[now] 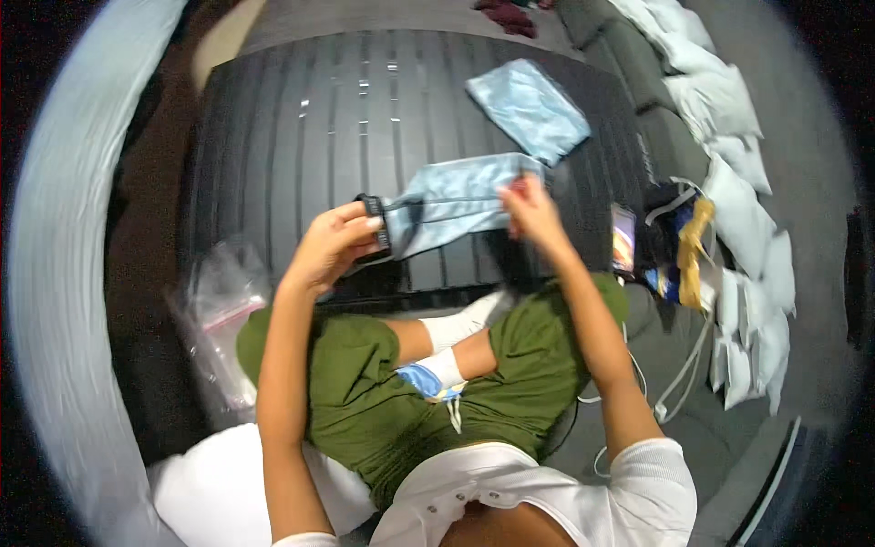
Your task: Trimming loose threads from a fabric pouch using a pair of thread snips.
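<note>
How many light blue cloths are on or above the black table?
2: the near cloth between the left hand and right hand, and the far cloth on the table, toward its right side. Folds may hide more.

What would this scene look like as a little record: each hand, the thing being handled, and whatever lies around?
Left hand: holds a narrow black band at the cloth's left end
Right hand: at the cloth's right end; blur hides how firmly it grips
Handled item: creased light blue cloth, stretched between both hands
Beneath: black ribbed table
Farther back on table: flat light blue folded piece
Left side: clear plastic bag, beside the knee
Right side: rectangular phone, screen lit
</note>
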`<control>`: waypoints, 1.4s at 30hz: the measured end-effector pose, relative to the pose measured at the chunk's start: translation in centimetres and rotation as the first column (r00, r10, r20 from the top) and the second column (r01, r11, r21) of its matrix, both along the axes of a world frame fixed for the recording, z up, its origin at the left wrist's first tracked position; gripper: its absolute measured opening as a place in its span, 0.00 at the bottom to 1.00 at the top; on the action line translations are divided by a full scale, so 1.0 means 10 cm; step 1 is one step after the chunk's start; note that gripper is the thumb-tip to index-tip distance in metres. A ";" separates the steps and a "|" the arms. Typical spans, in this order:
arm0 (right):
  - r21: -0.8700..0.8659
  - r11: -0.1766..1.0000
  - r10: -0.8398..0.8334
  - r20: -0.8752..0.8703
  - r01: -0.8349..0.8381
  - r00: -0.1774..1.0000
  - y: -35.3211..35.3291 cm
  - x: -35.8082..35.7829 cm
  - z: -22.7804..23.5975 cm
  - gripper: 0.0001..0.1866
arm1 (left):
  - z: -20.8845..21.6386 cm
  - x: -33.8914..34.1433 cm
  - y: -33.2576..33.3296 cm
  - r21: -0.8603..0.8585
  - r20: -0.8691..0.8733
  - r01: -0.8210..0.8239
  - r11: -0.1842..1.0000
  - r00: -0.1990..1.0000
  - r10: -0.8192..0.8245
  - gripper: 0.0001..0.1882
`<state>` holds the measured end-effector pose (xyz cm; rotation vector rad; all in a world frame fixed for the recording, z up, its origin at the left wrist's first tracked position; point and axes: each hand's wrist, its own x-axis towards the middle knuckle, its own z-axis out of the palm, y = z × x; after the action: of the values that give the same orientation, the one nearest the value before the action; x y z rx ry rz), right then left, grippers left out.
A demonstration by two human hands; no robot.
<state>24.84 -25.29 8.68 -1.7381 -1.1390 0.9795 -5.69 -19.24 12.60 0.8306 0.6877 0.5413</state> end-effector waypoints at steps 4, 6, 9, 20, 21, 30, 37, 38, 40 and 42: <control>0.076 0.956 0.274 0.114 -0.284 0.955 0.00 -0.41 -0.06 0.14 | -0.19 -0.18 0.05 0.059 -0.103 -0.003 0.998 0.995 0.009 0.13; 0.056 0.929 0.353 0.155 -0.365 0.923 -0.03 -0.45 -0.05 0.14 | -0.10 0.01 -0.05 0.084 -0.128 -0.127 0.988 0.982 0.137 0.11; 0.128 0.908 0.368 0.217 -0.400 0.904 -0.10 -0.48 -0.08 0.13 | -0.12 0.09 -0.05 0.279 -0.166 -0.163 0.946 0.962 0.215 0.08; 0.129 0.930 0.309 0.236 -0.345 0.921 -0.28 -0.81 -0.18 0.15 | -0.04 0.06 -0.08 0.222 -0.164 -0.182 0.958 0.961 0.220 0.06; 0.120 0.929 0.300 0.307 -0.350 0.903 -0.32 -0.85 -0.18 0.15 | -0.06 0.05 -0.07 0.246 -0.174 -0.169 0.954 0.961 0.215 0.06; 0.024 0.956 0.247 0.473 -0.292 0.846 -0.47 -0.97 -0.45 0.10 | -0.06 0.00 -0.07 0.260 -0.113 -0.186 0.948 0.969 0.221 0.06; 0.148 0.978 0.032 0.596 -0.149 0.802 -0.46 -1.14 -0.62 0.08 | -0.03 0.00 -0.08 0.272 -0.119 -0.178 0.946 0.969 0.217 0.05; 0.194 0.970 -0.014 0.643 -0.145 0.766 -0.46 -1.18 -0.64 0.08 | -0.05 -0.01 -0.08 0.273 -0.121 -0.180 0.945 0.968 0.219 0.05; 0.239 0.960 -0.060 0.683 -0.145 0.728 -0.46 -1.23 -0.66 0.08 | -0.11 -0.03 -0.06 0.265 -0.087 -0.169 0.949 0.976 0.198 0.06; 0.297 0.946 -0.121 0.689 -0.126 0.714 -0.45 -1.26 -0.67 0.06 | -0.14 -0.01 -0.06 0.268 -0.092 -0.178 0.947 0.973 0.209 0.06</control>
<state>12.27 -29.80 1.98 -1.8661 -1.6642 0.0526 -5.79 -19.81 11.19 1.0525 0.8261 0.7759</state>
